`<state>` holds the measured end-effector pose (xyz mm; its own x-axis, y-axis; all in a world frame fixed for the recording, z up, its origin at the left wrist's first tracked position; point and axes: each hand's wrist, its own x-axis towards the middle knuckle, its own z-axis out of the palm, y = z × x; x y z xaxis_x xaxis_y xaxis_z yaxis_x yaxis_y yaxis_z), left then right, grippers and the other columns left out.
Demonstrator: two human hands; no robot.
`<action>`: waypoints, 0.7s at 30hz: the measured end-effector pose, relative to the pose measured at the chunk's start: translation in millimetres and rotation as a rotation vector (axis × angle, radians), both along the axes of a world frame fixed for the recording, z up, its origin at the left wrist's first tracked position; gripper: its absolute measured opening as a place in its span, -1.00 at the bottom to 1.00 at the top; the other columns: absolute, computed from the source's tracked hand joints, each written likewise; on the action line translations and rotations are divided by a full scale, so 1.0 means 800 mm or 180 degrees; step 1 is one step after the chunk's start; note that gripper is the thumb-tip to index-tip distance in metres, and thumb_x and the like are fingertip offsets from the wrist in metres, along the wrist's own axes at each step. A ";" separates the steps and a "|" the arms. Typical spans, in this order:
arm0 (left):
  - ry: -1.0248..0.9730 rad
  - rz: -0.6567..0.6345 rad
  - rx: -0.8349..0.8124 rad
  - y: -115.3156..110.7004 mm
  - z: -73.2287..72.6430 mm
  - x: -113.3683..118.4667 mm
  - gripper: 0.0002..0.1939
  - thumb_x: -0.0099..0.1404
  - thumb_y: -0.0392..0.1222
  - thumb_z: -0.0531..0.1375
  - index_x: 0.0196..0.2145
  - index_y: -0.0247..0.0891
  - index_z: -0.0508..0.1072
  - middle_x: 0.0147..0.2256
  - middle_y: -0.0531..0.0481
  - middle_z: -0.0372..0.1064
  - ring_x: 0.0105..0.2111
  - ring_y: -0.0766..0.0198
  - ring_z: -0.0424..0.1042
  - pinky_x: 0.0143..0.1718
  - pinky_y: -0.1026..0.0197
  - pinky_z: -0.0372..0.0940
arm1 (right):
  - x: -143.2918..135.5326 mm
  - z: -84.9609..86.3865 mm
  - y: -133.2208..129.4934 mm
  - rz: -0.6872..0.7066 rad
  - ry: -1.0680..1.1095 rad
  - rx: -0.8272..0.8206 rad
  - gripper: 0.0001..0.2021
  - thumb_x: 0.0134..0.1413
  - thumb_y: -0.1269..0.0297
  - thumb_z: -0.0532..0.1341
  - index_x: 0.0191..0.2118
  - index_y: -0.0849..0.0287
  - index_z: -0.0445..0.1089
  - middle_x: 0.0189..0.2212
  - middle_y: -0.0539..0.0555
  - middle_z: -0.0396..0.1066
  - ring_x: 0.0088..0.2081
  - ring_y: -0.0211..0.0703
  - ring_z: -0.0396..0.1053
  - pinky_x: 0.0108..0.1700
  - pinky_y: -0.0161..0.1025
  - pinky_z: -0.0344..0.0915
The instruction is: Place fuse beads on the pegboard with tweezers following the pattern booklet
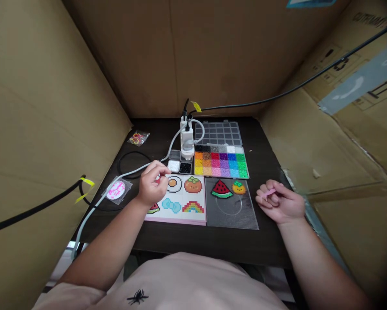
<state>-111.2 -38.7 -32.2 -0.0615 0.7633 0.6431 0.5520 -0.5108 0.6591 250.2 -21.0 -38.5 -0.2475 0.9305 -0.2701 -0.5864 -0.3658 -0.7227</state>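
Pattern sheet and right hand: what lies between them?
In the head view, the clear pegboard, carrying a bead watermelon, lies between the pattern sheet and right hand.

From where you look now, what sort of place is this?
Probably a craft corner: brown cardboard walls around a dark brown table with tiny multicoloured beads and a white sheet of printed pixel pictures.

1. Saw bead watermelon (222, 190) in red with black seeds, white and green along the rind.
2. Noticed orange-yellow bead fruit (239, 188), green on top.
3. Found sorted beads (221, 162) in a multicoloured grid, black through grey to white at the back.
4. Saw white, pink-edged pattern sheet (182, 196) printed with orange-yolked egg (173, 184), orange fruit (193, 185), pale-blue bow (171, 206), rainbow (193, 207).
5. Noted white disc (116, 189) blotched pink.
6. Noted pink tool (269, 193).
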 end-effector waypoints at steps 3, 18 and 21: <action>0.0008 0.0093 -0.0032 0.000 0.001 -0.002 -0.76 0.00 -0.53 0.07 -0.44 -0.27 0.42 -0.44 0.03 0.28 -0.44 0.31 0.30 -0.41 0.24 0.24 | 0.001 0.000 0.002 0.0112 -0.0087 -0.0029 -0.74 -0.18 0.28 0.36 -0.60 0.17 0.24 -0.79 -0.11 0.06 -0.69 -0.42 -0.12 -0.69 -0.43 -0.04; -0.0304 0.0614 0.0013 0.007 0.000 -0.007 -0.92 0.14 -0.38 0.17 -0.38 -0.25 0.41 -0.42 0.03 0.31 -0.37 0.28 0.34 -0.31 0.22 0.27 | 0.001 -0.003 -0.001 0.0512 -0.0872 0.0197 -0.81 -0.09 0.11 0.34 -0.46 0.12 0.46 -0.75 -0.07 0.09 -0.70 -0.40 -0.07 -0.65 -0.35 -0.07; -0.0535 0.0691 0.0044 0.008 0.000 -0.007 -0.90 0.12 -0.38 0.17 -0.38 -0.25 0.42 -0.42 0.03 0.29 -0.37 0.28 0.32 -0.29 0.21 0.26 | -0.001 -0.001 -0.002 0.0638 -0.0850 0.0208 -0.82 -0.13 0.12 0.36 -0.46 0.10 0.50 -0.71 -0.03 0.22 -0.70 -0.41 -0.02 -0.63 -0.33 -0.05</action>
